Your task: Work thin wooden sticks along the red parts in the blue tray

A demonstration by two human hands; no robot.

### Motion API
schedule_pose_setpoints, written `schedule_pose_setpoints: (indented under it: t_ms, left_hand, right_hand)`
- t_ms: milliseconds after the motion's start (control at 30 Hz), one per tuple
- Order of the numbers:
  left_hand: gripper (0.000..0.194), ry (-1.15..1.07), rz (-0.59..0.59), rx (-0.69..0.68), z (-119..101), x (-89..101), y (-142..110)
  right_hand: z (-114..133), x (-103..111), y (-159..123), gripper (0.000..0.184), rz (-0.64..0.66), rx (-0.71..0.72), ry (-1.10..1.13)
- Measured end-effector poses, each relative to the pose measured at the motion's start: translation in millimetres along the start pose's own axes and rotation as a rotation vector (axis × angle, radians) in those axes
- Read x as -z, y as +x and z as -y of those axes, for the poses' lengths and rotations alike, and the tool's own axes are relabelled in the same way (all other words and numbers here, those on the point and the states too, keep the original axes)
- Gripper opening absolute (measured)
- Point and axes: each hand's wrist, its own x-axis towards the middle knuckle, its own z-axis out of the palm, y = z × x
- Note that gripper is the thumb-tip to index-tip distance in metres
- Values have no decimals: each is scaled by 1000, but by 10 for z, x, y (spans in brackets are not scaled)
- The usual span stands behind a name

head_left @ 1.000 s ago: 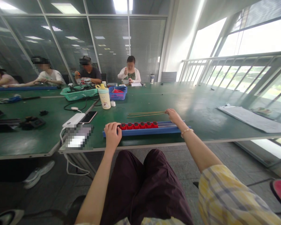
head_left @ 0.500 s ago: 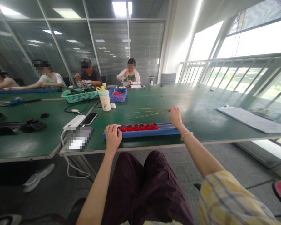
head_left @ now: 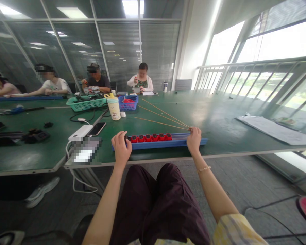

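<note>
A long blue rail (head_left: pixel 173 142) lies along the near edge of the green table (head_left: pixel 214 119), with a row of several red pieces (head_left: pixel 151 137) seated in it. My left hand (head_left: pixel 121 147) rests curled on the rail's left end, its fingers touching the first red piece. My right hand (head_left: pixel 193 139) is closed in a pinch on the ends of three thin wooden sticks (head_left: pixel 163 117), which fan out away from me above the table.
A phone (head_left: pixel 97 128), a white power bank (head_left: pixel 81 132) and a cream bottle (head_left: pixel 114 107) stand left of the rail. Green (head_left: pixel 85 103) and blue (head_left: pixel 128 102) baskets sit farther back. Papers (head_left: pixel 275 129) lie at right. Other people sit at the far side.
My right hand has picked the sticks up off the table and drawn them toward me, over the rail's right end; they now point away and splay. My left hand stayed put.
</note>
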Motion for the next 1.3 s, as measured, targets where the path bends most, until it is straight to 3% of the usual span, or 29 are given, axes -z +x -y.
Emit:
schedule_pose_setpoints:
  t_ms: [200,533,1300]
  left_hand:
    - [41,7,32,20,12,-30,-11]
    - [25,0,122,2,-16,-7,-24]
    - [19,16,136,9,30,-30,-26]
  right_hand:
    - [46,119,-152,29,79,77,28]
    - [99,128,-177,29,153,150,-27]
    - [103,116,-184,29,168,128,1]
